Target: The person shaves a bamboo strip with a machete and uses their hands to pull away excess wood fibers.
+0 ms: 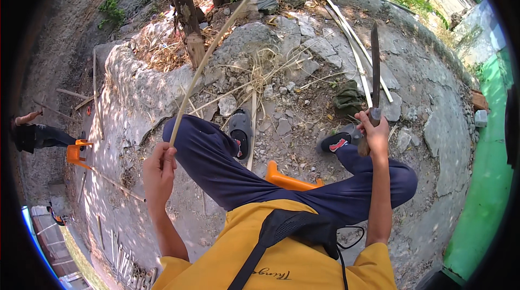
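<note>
My left hand (pixel 159 173) pinches the lower end of a long, thin bamboo strip (pixel 203 65), which slants up and away to the right. My right hand (pixel 375 135) is wrapped round the wooden handle of a machete (pixel 375 65), its dark blade pointing up and away from me. Blade and strip are well apart. Beyond my feet, thin curled shavings (pixel 265 70) lie in a tangle on the broken ground. Past the machete, two long pale bamboo strips (pixel 352 46) rest on the stone. A dark green cloth (pixel 348 99) lies crumpled near my right shoe.
I sit on an orange plastic seat (pixel 292 181). Tree trunks (pixel 187 14) rise ahead. At far left another person (pixel 40 134) is beside an orange chair (pixel 78 153). Bamboo pieces (pixel 125 263) are piled at lower left. A green wall (pixel 482 181) runs along the right.
</note>
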### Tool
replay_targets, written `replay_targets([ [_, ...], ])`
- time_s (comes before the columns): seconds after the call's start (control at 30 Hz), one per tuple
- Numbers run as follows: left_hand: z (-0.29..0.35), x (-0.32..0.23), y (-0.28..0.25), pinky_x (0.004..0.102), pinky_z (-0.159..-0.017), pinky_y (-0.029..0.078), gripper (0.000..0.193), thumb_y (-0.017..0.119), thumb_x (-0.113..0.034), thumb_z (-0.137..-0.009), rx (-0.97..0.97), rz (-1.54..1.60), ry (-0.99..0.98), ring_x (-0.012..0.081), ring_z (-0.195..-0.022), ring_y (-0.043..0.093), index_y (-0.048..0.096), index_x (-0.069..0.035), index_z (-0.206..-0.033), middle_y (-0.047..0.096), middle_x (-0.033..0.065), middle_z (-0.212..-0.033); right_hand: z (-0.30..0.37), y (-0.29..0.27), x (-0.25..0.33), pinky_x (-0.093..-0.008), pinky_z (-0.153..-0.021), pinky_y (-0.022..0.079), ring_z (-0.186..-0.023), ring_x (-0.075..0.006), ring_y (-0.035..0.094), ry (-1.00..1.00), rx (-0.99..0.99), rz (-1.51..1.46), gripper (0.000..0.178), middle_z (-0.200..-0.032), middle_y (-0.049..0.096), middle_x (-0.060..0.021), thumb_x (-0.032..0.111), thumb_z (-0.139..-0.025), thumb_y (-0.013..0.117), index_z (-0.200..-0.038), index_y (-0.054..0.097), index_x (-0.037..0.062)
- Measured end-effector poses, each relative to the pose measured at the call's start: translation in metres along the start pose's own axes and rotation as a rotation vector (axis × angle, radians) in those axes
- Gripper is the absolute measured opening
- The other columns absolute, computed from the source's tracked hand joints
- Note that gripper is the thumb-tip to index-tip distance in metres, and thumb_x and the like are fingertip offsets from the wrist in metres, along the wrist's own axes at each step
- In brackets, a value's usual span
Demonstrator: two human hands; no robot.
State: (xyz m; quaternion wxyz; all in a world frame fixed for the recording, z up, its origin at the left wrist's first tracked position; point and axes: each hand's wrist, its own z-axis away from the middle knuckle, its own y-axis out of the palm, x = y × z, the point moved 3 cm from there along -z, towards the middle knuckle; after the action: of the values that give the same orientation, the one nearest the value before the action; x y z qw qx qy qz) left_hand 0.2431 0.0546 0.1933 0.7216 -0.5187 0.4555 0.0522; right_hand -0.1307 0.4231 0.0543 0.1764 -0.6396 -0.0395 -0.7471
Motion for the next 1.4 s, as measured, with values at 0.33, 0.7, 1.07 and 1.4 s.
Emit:
replay_targets([
  [0.33,0.016,-0.061,0.018,0.0219,-0.048,0.024,0.024,0.051,-0.022,-0.11,0.059,0.172,0.079,0.0008,-0.054,0.033,0.059,-0.004,-0.097,0.041,-0.0072,-0.063,0.033,-0.015,-0.027,-0.0258,-0.05,0.043,-0.051,-0.0077,0.054,-0.092,-0.021,0.085,0.034,-0.067,0.06,-0.0007,0.033,-0.094,0.076,-0.086,0.062,0.0036],
  [0.7,0.041,-0.063,0.13,0.0208,-0.036,0.035,0.023,0.046,-0.024,-0.111,0.448,0.459,-0.109,0.0066,-0.04,0.047,0.054,-0.005,-0.1,0.048,-0.0015,-0.062,0.045,-0.021,-0.004,-0.0249,-0.049,0.042,-0.05,-0.0073,0.053,-0.063,-0.033,-0.133,0.032,-0.064,0.057,0.0001,0.031,-0.095,0.073,-0.084,0.059,0.005],
  [1.07,-0.013,0.039,0.262,0.0238,-0.039,0.038,0.027,0.046,-0.032,-0.111,0.744,0.82,-0.524,0.0107,-0.046,0.051,0.051,-0.007,-0.108,0.047,-0.0018,-0.068,0.028,0.001,-0.025,-0.0261,-0.047,0.04,-0.048,-0.0073,0.052,0.025,0.001,0.044,0.033,-0.061,0.056,0.0001,0.031,-0.098,0.07,-0.081,0.059,0.0046],
  [1.4,0.006,0.137,0.355,0.0251,-0.037,0.036,0.027,0.045,-0.028,-0.11,0.661,0.623,-0.696,0.0092,-0.041,0.047,0.059,-0.006,-0.103,0.049,-0.0011,-0.062,0.0,0.054,-0.072,-0.0321,-0.05,0.042,-0.05,-0.0122,0.057,0.13,0.298,0.496,0.038,-0.057,0.057,-0.0044,0.035,-0.094,0.072,-0.084,0.064,-0.0005],
])
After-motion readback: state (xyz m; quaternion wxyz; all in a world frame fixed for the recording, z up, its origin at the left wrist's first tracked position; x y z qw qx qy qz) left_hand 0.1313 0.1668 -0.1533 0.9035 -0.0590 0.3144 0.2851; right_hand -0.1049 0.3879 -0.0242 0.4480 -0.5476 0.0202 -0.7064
